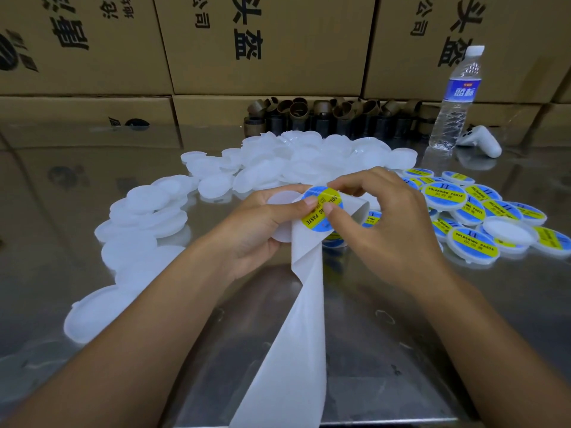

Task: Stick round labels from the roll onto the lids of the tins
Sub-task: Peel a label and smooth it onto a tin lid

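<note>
My left hand [262, 223] holds a plain white lid [279, 202] and pins the white backing strip [304, 304] with its thumb. My right hand [380, 217] pinches a round blue-and-yellow label [318, 216] at the strip's bend, thumb and forefinger on its edge. The label lies over the strip right beside the lid. The strip trails down toward me off the table edge. Most of the held lid is hidden behind my left fingers and the strip.
Unlabelled white lids [278, 162] lie heaped in the middle and left of the shiny metal table [61, 186]. Labelled lids [482, 211] pile up on the right. Behind stand empty brown cores [333, 115], a water bottle [454, 100], a white controller [482, 140] and cardboard boxes [262, 41].
</note>
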Demonstrator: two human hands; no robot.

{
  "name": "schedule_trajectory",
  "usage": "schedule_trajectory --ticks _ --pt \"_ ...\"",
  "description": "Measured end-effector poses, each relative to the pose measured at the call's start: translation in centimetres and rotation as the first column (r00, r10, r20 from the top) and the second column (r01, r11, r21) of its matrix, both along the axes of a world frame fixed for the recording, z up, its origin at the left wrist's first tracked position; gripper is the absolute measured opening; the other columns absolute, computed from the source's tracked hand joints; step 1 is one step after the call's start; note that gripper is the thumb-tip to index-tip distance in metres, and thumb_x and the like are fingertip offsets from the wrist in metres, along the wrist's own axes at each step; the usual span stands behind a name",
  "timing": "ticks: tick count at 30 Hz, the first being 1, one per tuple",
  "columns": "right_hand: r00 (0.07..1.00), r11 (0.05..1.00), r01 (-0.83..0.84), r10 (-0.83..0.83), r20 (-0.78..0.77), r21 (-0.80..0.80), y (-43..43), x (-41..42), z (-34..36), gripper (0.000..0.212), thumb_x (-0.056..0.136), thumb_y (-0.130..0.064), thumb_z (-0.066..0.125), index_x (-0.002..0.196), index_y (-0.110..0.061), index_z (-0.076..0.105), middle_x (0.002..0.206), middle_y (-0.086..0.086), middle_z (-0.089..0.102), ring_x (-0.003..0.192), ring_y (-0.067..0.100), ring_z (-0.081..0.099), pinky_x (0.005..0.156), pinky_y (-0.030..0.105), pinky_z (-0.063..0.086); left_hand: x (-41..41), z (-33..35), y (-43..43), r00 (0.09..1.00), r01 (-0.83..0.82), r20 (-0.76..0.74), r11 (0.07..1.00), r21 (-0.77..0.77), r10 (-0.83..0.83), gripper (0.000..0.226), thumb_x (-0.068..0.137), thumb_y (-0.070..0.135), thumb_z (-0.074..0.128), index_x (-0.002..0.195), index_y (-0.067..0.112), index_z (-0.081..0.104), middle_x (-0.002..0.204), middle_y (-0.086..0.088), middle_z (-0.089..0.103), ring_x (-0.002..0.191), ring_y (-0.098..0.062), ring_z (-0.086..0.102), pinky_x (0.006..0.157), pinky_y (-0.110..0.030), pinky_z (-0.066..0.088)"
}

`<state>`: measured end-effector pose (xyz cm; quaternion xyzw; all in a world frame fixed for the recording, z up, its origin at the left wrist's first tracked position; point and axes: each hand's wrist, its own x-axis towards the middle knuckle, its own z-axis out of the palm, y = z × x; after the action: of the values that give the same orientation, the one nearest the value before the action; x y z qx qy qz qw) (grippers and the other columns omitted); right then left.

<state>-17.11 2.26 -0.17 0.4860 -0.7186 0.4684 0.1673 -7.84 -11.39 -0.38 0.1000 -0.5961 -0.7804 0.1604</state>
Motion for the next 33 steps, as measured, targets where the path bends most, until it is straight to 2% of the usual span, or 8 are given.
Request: schedule_trajectory --ticks 4,9,13,18,22,27,30,33 --pt "1.000 1.000 -0.008 0.008 -0.028 -0.009 0.0 0.0 0.0 0.021 0.078 -0.027 0.063 0.099 -0.023 0.068 0.084 -0.009 0.059 0.086 0.014 0.055 0.077 0.034 0.043 0.1 0.1 0.0 1.000 0.006 0.002 1.000 0.008 -0.006 0.037 0.072 0.018 0.064 0.106 0.004 0.067 0.100 -0.010 0.072 0.088 -0.019 0.069 0.086 -0.029 0.055" --pt "0.997 0.998 -0.050 0.047 -0.058 -0.047 0.0 -0.2 -0.1 0.021 0.080 -0.018 0.065 0.100 -0.021 0.069 0.084 -0.004 0.061 0.082 0.008 0.054 0.073 0.013 0.038 0.0 0.1 0.1 1.000 0.008 0.013 1.000 0.027 -0.008 0.042 0.075 0.021 0.062 0.111 0.001 0.064 0.109 -0.015 0.069 0.095 -0.024 0.066 0.091 -0.035 0.052" --pt "0.995 0.995 -0.090 0.088 -0.054 -0.041 0.0 -0.2 -0.2 0.021 0.081 -0.010 0.069 0.097 -0.022 0.071 0.098 -0.002 0.059 0.092 0.004 0.053 0.079 0.006 0.036 -0.1 0.2 -0.1 0.998 0.055 0.012 0.997 0.046 -0.055 0.034 0.079 0.033 0.057 0.102 0.010 0.067 0.102 -0.009 0.072 0.094 -0.022 0.068 0.090 -0.035 0.053" --pt "0.992 0.992 -0.128 0.128 -0.005 0.003 0.2 0.1 -0.1 0.032 0.080 -0.004 0.071 0.086 -0.036 0.065 0.113 -0.002 0.056 0.107 0.007 0.052 0.085 0.002 0.033 0.0 0.1 -0.1 0.998 0.052 0.020 0.999 0.013 -0.053 0.030 0.073 0.026 0.059 0.097 0.009 0.066 0.093 -0.008 0.071 0.085 -0.020 0.068 0.081 -0.032 0.055" --pt "0.983 0.986 -0.167 0.166 0.072 0.009 0.3 0.4 0.3 0.036 0.079 -0.007 0.072 0.080 -0.042 0.063 0.121 -0.006 0.054 0.115 0.002 0.049 0.086 0.001 0.031 0.1 0.2 -0.1 0.998 0.063 0.022 0.998 0.024 -0.063 0.034 0.073 0.024 0.059 0.103 0.008 0.064 0.096 -0.009 0.072 0.082 -0.019 0.069 0.075 -0.029 0.056" --pt "0.943 0.968 -0.250 0.242 0.228 0.004 0.4 1.0 0.6 0.012 0.079 -0.026 0.075 0.074 -0.035 0.068 0.128 -0.016 0.053 0.121 -0.007 0.045 0.085 -0.002 0.030 0.0 0.2 -0.1 0.999 0.007 0.044 0.999 -0.052 -0.004 0.023 0.092 0.018 0.052 0.106 0.004 0.064 0.106 -0.012 0.069 0.094 -0.022 0.066 0.083 -0.032 0.053" --pt "0.891 0.948 -0.315 0.311 0.332 -0.043 0.4 1.0 0.8 0.018 0.081 -0.038 0.063 0.067 -0.030 0.070 0.128 -0.012 0.055 0.124 -0.007 0.044 0.094 0.008 0.033 -0.1 0.1 -0.1 0.999 -0.012 0.047 0.996 -0.091 0.016 0.020 0.094 0.018 0.053 0.101 0.005 0.066 0.099 -0.008 0.070 0.094 -0.020 0.067 0.086 -0.033 0.052" --pt "0.849 0.933 -0.349 0.355 0.390 -0.090 0.3 0.9 0.7 0.029 0.083 -0.039 0.057 0.059 -0.030 0.069 0.126 -0.006 0.059 0.127 -0.004 0.042 0.106 0.038 0.036 -0.1 0.0 -0.1 0.999 0.004 0.039 0.995 -0.102 0.000 0.018 0.094 0.020 0.054 0.091 0.012 0.069 0.096 -0.004 0.072 0.093 -0.019 0.067 0.083 -0.031 0.053"
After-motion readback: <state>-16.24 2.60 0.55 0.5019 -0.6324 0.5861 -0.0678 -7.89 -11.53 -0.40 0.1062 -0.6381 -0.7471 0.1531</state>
